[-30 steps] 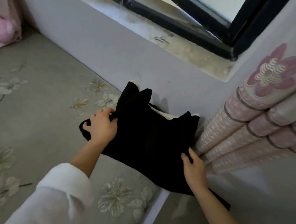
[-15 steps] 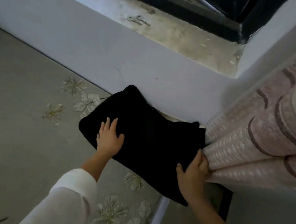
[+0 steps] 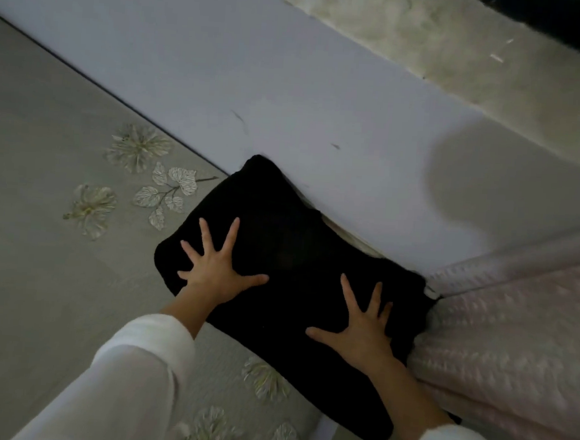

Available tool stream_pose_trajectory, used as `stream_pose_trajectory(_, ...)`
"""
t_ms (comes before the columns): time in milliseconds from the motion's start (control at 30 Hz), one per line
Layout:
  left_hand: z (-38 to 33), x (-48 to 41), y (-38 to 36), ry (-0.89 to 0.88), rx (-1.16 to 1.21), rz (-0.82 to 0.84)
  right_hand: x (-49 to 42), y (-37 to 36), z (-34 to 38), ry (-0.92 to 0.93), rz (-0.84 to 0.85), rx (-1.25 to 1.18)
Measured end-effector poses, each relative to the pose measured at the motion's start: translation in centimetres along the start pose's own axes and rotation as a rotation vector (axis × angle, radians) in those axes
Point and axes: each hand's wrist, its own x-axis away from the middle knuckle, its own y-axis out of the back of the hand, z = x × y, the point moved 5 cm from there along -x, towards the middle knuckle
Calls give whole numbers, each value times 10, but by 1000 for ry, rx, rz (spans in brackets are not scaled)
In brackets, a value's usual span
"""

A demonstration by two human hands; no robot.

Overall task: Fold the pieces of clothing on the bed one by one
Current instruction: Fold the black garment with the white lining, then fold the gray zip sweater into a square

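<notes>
1. Both the left hand and right hand press flat on a black garment, fingers spread straight, gripping nothing.
2. On it, left hand sits at 9 o'clock, right hand at 4 o'clock.
3. It lies on the bed, touching wall at 12 o'clock, curtain at 3 o'clock.

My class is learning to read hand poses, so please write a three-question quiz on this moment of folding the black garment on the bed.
1. True or false: the left hand pinches a corner of the black garment.
2. Where does the garment lie? A) on the windowsill B) on the bed, against the wall C) draped over an arm
3. Fill in: the right hand rests on the garment with fingers ____.
Key: 1 false, it lies flat on the garment; 2 B; 3 spread.
</notes>
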Motion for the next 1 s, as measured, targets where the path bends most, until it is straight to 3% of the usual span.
stream_pose_trajectory(200,-4,-17,-10,45,29,76,-20,-6,-4,5,1,-5)
stream_pose_trajectory(367,-2,3,-12,4,-52,10,-13,-2,-2,-54,20,115)
stream_pose_trajectory(433,-1,25,-15,-59,-43,-51,-3,0,9,-36,-77,213)
stream_pose_trajectory(567,21,85,-19,-53,84,-118,39,-10,53,168,-311,271)
stream_pose_trajectory(767,115,186,-10,159,210,-242,109,-79,131,448,-250,402)
stream_pose_trajectory(1000,296,350,-8,470,396,-388,223,-218,208,690,-89,597)
